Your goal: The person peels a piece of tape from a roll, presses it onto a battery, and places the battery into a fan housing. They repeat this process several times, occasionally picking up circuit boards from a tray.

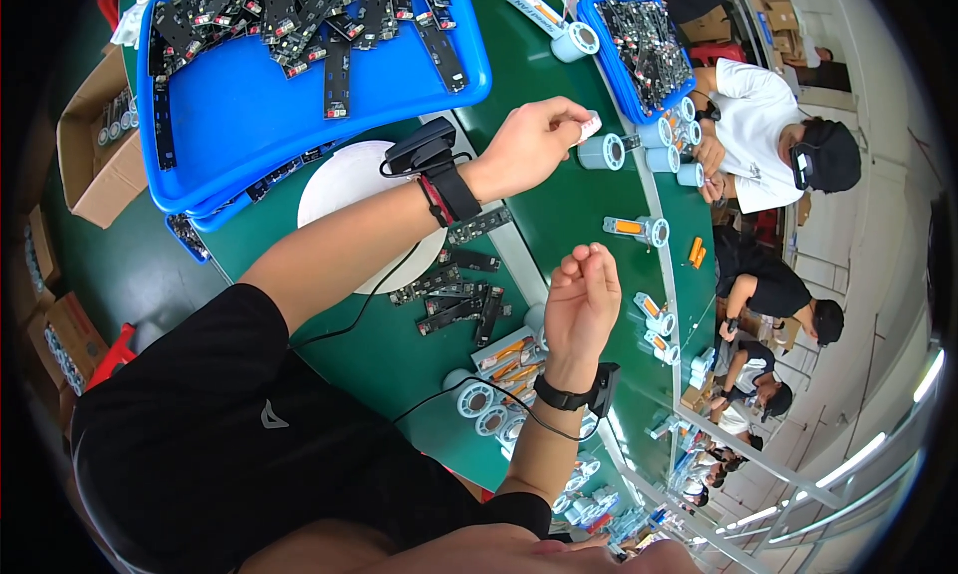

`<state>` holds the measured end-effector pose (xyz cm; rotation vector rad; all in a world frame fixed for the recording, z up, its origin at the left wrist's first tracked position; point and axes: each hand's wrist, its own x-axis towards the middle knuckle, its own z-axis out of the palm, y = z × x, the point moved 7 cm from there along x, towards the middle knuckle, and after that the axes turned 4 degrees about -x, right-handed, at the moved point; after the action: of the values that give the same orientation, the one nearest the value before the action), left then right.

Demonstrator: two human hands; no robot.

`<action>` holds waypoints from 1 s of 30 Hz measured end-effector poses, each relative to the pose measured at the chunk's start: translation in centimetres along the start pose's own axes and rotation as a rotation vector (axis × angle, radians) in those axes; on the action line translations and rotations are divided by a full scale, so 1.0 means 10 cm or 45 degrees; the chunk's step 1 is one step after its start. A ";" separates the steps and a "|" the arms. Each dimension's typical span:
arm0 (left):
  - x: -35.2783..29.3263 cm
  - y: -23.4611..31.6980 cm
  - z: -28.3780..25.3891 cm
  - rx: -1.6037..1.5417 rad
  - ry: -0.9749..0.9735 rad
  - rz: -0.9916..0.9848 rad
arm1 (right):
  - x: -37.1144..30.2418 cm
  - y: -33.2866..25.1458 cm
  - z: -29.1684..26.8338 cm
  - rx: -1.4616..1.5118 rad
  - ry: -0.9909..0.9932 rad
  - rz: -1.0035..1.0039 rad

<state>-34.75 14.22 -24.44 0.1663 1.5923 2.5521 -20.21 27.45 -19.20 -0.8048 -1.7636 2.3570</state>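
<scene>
My left hand is closed in a pinch on a small white piece with pinkish marks, too small to make out further. Just beyond those fingertips lies a grey-blue cylindrical housing with a ringed round end; a dark circuit board strip shows beside it. My right hand is raised over the green bench, palm up, its fingers loosely curled, and nothing shows in it. Beyond it is another housing with an orange cell in its open side.
A blue tray of circuit boards stands at the upper left, beside a round white disc. Loose boards and several housings lie nearer me. Across a metal rail, co-workers sit by another blue tray.
</scene>
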 end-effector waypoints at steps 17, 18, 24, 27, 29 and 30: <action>-0.26 0.10 0.44 0.050 -0.487 0.195 | 0.35 -0.52 -0.08 -1.636 -0.495 -0.475; -0.26 0.10 0.44 0.035 -0.478 0.220 | 0.40 -0.54 -0.18 -1.561 -0.277 -0.278; -0.21 0.09 0.38 0.075 -0.449 0.174 | 0.46 -0.47 -0.27 -1.422 -0.150 -0.334; -0.20 0.11 0.37 0.060 -0.444 0.192 | 0.18 -0.67 0.06 -1.993 -0.367 -1.614; -0.19 0.10 0.35 0.039 -0.432 0.134 | 0.36 -0.67 -0.10 -1.700 -0.325 -1.103; -0.19 0.10 0.34 0.027 -0.426 0.105 | 0.49 -0.59 -0.25 -1.381 -0.276 -0.612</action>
<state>-32.36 16.48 -22.14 0.6362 1.5095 2.4036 -24.66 33.38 -16.00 -0.0952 -2.8985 1.1108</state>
